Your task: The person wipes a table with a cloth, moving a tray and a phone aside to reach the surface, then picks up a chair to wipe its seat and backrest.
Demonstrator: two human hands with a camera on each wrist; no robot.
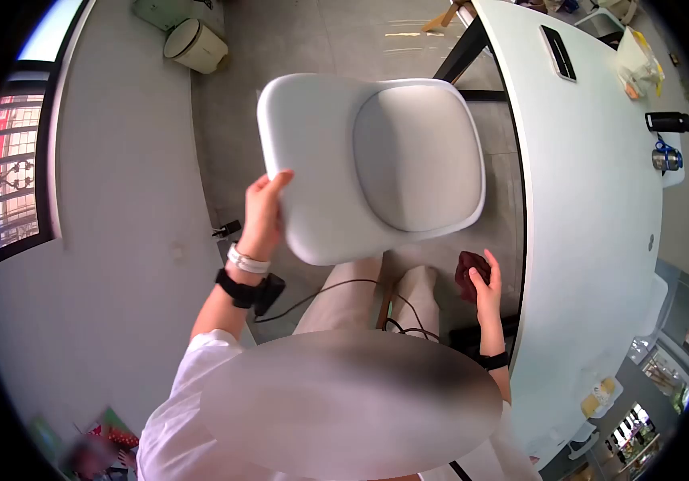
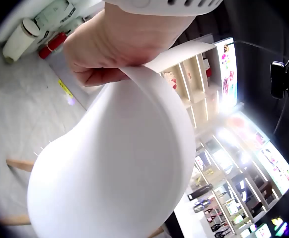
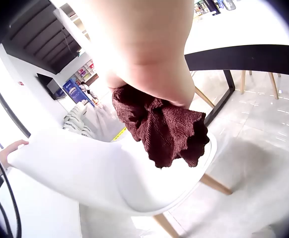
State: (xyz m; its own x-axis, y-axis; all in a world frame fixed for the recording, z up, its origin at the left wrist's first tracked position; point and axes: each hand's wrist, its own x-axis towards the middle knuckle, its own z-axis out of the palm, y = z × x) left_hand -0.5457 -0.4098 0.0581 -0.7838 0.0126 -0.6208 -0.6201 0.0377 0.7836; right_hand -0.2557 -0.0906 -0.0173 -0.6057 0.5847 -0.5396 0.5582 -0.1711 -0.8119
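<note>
1. I see the left hand [image 1: 262, 215] gripping the rim of the white moulded plastic chair with a grey seat pad [image 1: 312, 144], near the long white table [image 1: 593, 208]. Held one-handed, it could twist and knock the table.
2. The right hand [image 1: 487, 290], well apart, clutches a dark red knitted cloth [image 1: 468, 269], which could slip and fall.

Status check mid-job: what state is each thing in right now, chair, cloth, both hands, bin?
Chair: held at its edge, seat bare.
Left hand: grips the chair's edge.
Cloth: bunched up, off the chair.
Right hand: holds the cloth beside the chair.
Bin: upright on the floor, lid on.
</note>
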